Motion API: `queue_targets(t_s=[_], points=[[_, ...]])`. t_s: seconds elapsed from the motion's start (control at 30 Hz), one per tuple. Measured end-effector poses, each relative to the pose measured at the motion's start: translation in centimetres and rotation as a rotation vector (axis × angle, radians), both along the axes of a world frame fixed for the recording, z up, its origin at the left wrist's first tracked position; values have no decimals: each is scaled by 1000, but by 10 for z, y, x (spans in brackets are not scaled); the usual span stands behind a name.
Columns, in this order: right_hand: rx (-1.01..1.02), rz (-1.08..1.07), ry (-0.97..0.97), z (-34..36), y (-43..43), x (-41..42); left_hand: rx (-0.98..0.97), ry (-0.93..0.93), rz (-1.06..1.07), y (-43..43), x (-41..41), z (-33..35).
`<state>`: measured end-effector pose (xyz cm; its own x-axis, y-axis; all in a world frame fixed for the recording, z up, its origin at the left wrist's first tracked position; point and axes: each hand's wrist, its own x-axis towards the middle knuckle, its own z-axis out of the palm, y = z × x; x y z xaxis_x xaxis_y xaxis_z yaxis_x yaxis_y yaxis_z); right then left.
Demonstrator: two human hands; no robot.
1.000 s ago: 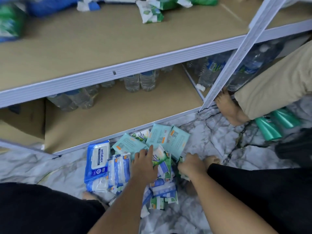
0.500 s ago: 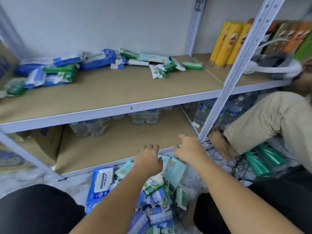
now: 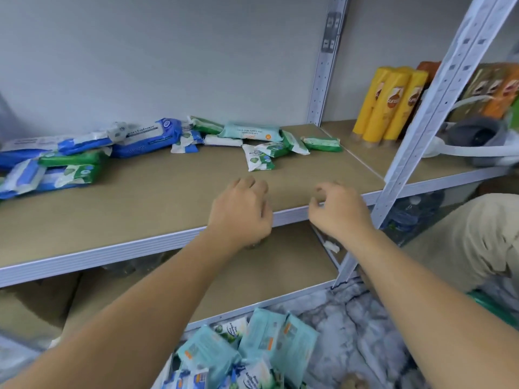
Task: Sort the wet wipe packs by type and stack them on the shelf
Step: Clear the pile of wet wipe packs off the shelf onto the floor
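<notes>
Reaching up now: both hands left the floor pile w/o a pack. Left hand [image 3: 241, 211] and right hand [image 3: 338, 210] hover apart, loosely curled, empty, over the shelf [image 3: 157, 203] front edge. Packs [image 3: 252, 349] on floor; unsorted ones [image 3: 261, 141] at shelf back, prob next.

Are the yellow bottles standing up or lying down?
Standing up. The yellow bottles stand side by side at the back of the shelf, caps down.

Tan shelf [image 3: 157, 197], blue-and-white, green, pale teal wet wipe packs [image 3: 250, 131], yellow bottles [image 3: 390, 102], grey marbled floor [image 3: 351, 327], white uprights [image 3: 438, 88].
</notes>
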<state>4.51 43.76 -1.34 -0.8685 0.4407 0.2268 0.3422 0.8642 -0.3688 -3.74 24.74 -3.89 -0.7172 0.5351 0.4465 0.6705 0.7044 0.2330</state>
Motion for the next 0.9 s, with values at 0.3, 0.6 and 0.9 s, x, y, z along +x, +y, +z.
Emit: queue_targets(t_s=[0.3, 0.6, 0.9], points=[[-179, 31, 32, 2, 48, -108, -21, -73, 90, 44, -105, -8], [-35, 28, -150, -18, 47, -162, 258, -88, 318, 45, -132, -17], [24, -186, -5, -16, 42, -152, 54, -188, 555, 39, -130, -16]])
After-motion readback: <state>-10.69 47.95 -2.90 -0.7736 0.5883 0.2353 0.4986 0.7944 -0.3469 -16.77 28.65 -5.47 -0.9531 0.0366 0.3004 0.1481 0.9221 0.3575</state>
